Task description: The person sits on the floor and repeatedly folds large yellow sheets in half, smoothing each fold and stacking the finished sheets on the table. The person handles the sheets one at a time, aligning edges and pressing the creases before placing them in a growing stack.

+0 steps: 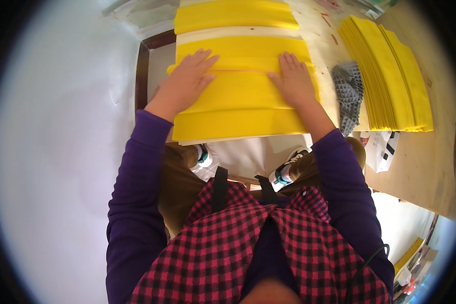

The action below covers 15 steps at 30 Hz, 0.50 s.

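Note:
Yellow folded cloth (243, 91) lies across the wooden table in front of me, with fold lines running from left to right. My left hand (187, 81) rests flat on its left side, fingers stretched out and pointing away from me. On the right side my right hand (295, 83) presses flat too, its fingers extended and the thumb apart. Neither hand grips anything. Beyond this piece, past a strip of bare wood, another yellow cloth (235, 15) lies flat near the table's far edge.
To the right stands a thick stack of folded yellow cloth (385, 76). A crumpled grey patterned cloth (348, 93) lies between it and my right hand. A white bag (381, 152) sits below the stack. The table (415, 167) extends right; a white wall (61, 152) is at left.

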Motion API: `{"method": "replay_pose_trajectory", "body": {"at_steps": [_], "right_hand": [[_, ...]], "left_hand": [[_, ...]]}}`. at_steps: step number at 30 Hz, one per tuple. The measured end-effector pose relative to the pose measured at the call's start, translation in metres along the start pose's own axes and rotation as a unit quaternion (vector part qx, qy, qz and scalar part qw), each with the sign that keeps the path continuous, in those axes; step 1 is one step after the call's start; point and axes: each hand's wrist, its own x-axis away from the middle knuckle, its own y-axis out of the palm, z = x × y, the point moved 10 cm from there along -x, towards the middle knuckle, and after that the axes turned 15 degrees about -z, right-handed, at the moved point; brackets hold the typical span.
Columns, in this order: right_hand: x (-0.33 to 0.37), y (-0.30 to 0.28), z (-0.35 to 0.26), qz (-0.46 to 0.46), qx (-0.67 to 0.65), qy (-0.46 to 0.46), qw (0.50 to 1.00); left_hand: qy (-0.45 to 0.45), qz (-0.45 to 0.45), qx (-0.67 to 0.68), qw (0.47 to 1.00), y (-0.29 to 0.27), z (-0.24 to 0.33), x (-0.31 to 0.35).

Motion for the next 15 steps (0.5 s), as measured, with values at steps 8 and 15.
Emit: {"method": "replay_pose_trajectory", "body": {"at_steps": [8, 15], "right_hand": [[0.003, -0.003, -0.003, 0.008, 0.008, -0.009, 1.0], [0.004, -0.003, -0.002, 0.03, 0.005, -0.018, 0.999]], "left_hand": [[-0.068, 0.021, 0.006, 0.997, 0.047, 0.076, -0.081], [-0.24, -0.011, 0.046, 0.97, 0.072, 0.019, -0.079]]}}
